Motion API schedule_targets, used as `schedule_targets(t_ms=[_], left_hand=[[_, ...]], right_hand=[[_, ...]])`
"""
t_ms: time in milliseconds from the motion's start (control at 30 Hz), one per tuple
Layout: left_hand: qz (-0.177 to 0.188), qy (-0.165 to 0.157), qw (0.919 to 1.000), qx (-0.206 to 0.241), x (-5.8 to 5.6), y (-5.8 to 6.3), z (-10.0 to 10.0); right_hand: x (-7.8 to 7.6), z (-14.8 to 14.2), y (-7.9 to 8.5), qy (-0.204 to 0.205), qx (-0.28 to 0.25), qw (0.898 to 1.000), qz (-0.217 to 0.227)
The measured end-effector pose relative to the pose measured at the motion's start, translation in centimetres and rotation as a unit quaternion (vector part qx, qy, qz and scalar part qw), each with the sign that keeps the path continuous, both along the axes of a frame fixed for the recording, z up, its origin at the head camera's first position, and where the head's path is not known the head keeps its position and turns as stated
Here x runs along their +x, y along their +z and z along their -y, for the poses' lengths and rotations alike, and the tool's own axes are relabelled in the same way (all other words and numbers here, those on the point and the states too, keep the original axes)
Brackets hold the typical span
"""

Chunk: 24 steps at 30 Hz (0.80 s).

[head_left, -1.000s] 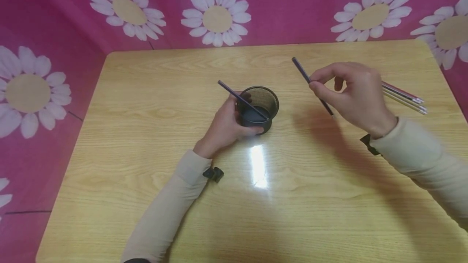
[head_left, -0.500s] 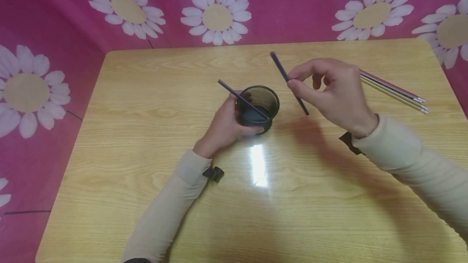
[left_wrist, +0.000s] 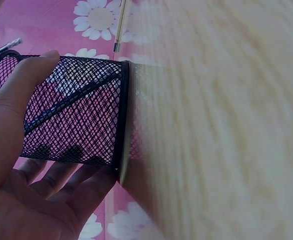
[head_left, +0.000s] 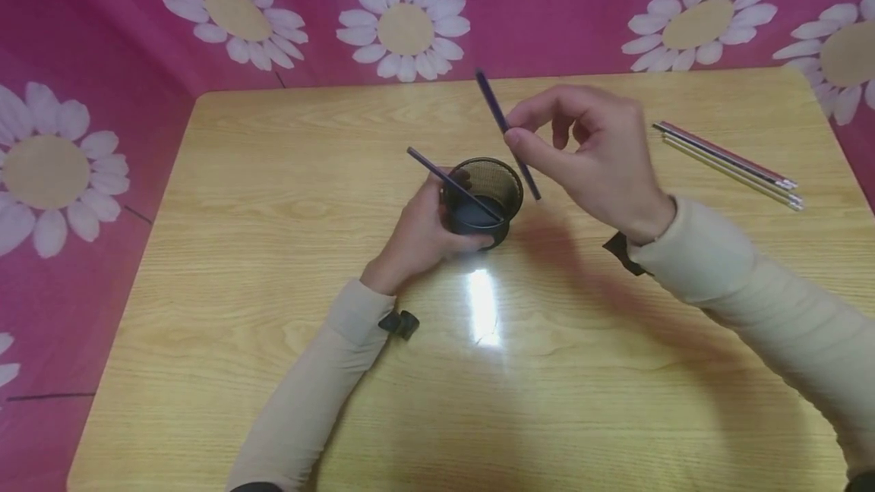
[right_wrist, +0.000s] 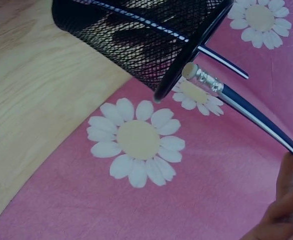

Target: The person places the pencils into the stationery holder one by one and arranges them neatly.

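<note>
A black mesh pencil cup (head_left: 504, 182) stands on the wooden table, my left hand (head_left: 418, 232) gripping its left side, thumb across the near wall. One dark pencil (head_left: 425, 162) leans inside it, its upper end jutting out over the left rim. To the cup's right, my right hand (head_left: 593, 154) pinches a second dark pencil (head_left: 488, 96) between thumb and fingertips. This pencil hangs tilted, its lower end close beside the cup's right rim. In the right wrist view, the eraser end of the held pencil (right_wrist: 259, 121) points toward the cup's mouth.
Several pencils (head_left: 726, 156), red, dark and pale, lie side by side on the right part of the table (head_left: 273, 370). A pink cloth (head_left: 547, 6) with large white flowers borders the table at the back and sides.
My right hand has carried the pinched pencil leftward and slightly away from me, bringing it near the cup and uncovering the pencils on the table. The left hand and cup have stayed put.
</note>
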<state>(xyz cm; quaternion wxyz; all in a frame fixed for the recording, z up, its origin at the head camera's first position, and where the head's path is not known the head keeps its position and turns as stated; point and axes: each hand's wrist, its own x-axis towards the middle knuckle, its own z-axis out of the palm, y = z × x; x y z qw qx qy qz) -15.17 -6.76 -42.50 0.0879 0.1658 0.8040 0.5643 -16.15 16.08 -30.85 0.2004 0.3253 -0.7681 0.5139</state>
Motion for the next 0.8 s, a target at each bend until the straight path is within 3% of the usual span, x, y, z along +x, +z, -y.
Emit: schedule_targets(t_ms=[467,800], left_hand=[[0.007,-0.001,1.0000,-0.002,0.0,-0.1,0.2],[0.010,0.005,0.9999,-0.001,-0.1,-0.1,0.0]], right_hand=[[-0.7,1.8,0.0,0.019,-0.029,0.999,-0.006],[-1.4,2.5,-1.2,0.006,0.001,1.000,0.002]])
